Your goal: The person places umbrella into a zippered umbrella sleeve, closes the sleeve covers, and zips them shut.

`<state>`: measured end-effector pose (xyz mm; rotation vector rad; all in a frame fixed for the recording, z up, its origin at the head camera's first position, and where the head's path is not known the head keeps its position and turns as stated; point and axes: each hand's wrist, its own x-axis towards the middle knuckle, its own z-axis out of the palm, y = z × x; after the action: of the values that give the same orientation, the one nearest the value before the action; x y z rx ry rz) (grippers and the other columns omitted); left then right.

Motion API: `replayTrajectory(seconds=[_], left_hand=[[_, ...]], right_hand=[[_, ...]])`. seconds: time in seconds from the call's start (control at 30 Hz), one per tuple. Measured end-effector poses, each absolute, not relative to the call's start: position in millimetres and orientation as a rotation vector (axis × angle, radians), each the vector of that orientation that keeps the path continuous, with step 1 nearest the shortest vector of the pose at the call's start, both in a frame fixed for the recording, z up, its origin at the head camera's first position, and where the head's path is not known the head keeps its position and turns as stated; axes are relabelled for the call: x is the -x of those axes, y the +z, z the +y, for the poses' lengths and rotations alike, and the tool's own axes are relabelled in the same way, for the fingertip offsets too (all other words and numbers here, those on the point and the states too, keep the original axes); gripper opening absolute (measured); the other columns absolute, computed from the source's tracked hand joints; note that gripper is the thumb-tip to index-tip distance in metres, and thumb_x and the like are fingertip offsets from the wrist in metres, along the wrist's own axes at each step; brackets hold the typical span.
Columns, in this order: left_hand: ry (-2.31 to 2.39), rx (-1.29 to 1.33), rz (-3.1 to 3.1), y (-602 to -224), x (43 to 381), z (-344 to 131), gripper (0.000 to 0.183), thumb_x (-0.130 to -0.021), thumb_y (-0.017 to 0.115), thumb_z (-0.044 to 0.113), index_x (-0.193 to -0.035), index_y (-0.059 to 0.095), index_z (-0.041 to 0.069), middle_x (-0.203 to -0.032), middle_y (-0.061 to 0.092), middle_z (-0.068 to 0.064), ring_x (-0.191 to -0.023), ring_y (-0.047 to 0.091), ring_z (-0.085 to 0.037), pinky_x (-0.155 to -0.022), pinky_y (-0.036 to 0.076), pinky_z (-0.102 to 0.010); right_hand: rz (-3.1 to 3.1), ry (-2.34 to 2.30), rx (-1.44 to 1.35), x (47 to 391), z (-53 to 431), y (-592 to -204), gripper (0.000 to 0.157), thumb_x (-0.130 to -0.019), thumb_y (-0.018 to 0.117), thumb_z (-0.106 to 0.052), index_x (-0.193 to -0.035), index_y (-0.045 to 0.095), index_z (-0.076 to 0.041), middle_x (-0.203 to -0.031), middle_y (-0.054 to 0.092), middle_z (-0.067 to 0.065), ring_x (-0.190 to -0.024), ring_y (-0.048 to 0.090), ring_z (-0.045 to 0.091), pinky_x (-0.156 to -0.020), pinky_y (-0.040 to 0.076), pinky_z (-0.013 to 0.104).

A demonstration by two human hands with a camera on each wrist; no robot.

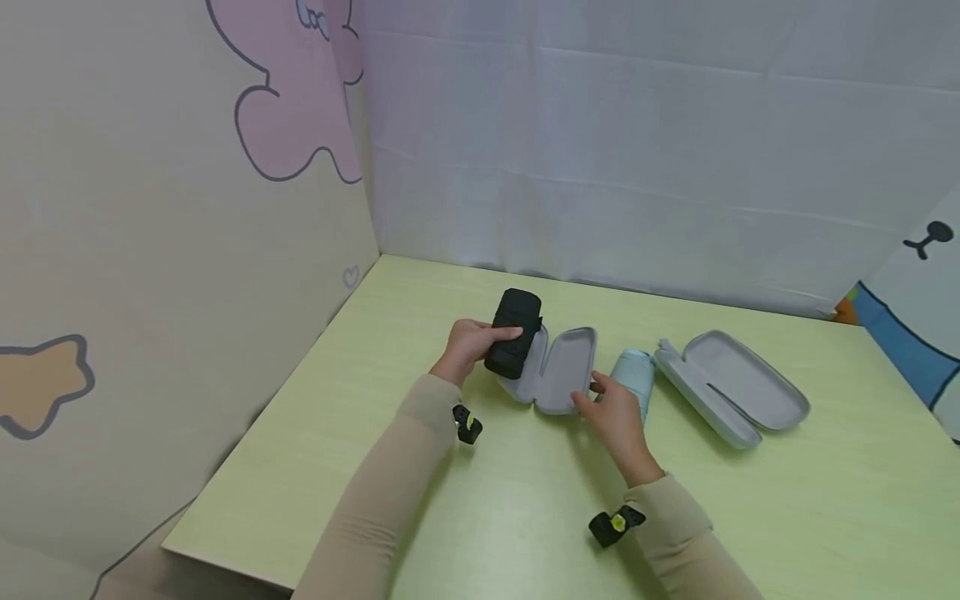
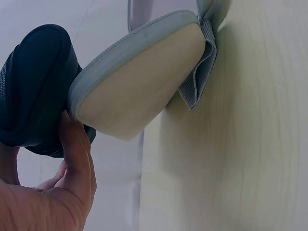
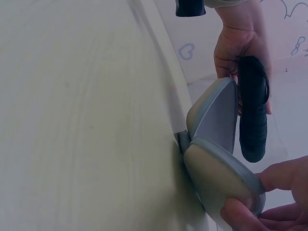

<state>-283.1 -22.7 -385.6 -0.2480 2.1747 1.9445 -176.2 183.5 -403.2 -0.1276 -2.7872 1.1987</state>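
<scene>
Gripping a black roll point(image 1: 517, 313) of soft, matte fabric firmly in the left hand point(image 1: 471, 342), laying the thumb across its side. Tilting it slightly beside the left half of a grey hard-shell case point(image 1: 567, 371), covering part of that half in the head view; not being able to tell whether roll and case are touching. Pinching the right half's rim between thumb and fingers of the right hand point(image 1: 615, 412).

Spreading the case open like a book toward the far edge of the desk point(image 1: 322, 400), well in from its left edge. Showing smooth, round-cornered hollows inside, stitched piping point(image 2: 122, 53) along the rim and a ribbed fabric gusset point(image 2: 206, 62) at the hinge.

Seeing next a light-blue roll point(image 1: 633, 373), lying on the desk partly hidden by the right hand. Finding beyond it, toward the far right corner, a second grey case point(image 1: 701, 398), lying open with a slim half beside a broad, shallow one. Wearing beige sleeves point(image 1: 390, 475). Facing a creased white sheet point(image 1: 637, 167) behind the far edge.
</scene>
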Motion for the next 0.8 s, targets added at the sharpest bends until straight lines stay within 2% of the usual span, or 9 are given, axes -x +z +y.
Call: replayTrajectory(seconds=[0.2,0.4,0.63,0.8], left_hand=[[1.901,0.271,2.234,-385.8,283.0,-17.3,0.048,-0.06,0.087,0.033,-0.09,0.07,0.0,-0.091,0.066,-0.005,-0.087,0.056,-0.017,-0.08,0.047,-0.029],[1.774,0.313,2.319,-385.3,282.7,-13.0,0.048,-0.063,0.086,0.034,-0.094,0.07,0.002,-0.1,0.064,-0.006,-0.095,0.056,-0.019,-0.084,0.046,-0.033],[1.599,0.258,2.546,-386.2,282.2,-9.5,0.048,-0.061,0.086,0.037,-0.09,0.071,0.002,-0.092,0.066,-0.007,-0.086,0.059,-0.02,-0.074,0.048,-0.032],[1.454,0.204,2.705,-391.4,283.6,-7.2,0.05,-0.06,0.086,0.04,-0.09,0.073,0.003,-0.091,0.068,-0.007,-0.085,0.061,-0.021,-0.072,0.049,-0.031]], right_hand=[[-2.78,1.19,0.115,175.8,183.3,-405.4,0.052,-0.088,0.063,-0.015,-0.129,0.045,0.011,-0.114,0.057,0.029,-0.08,0.063,0.027,-0.065,0.051,0.037],[-2.77,1.184,0.106,175.6,183.6,-406.2,0.051,-0.088,0.062,-0.014,-0.129,0.046,0.011,-0.113,0.058,0.029,-0.082,0.062,0.028,-0.066,0.051,0.038],[-2.762,1.166,0.087,176.1,184.1,-405.9,0.05,-0.087,0.063,-0.014,-0.129,0.047,0.01,-0.113,0.058,0.028,-0.08,0.063,0.027,-0.065,0.051,0.037],[-2.752,1.148,0.078,175.3,184.1,-404.5,0.049,-0.086,0.063,-0.013,-0.127,0.048,0.011,-0.111,0.059,0.029,-0.078,0.062,0.026,-0.064,0.051,0.037]])
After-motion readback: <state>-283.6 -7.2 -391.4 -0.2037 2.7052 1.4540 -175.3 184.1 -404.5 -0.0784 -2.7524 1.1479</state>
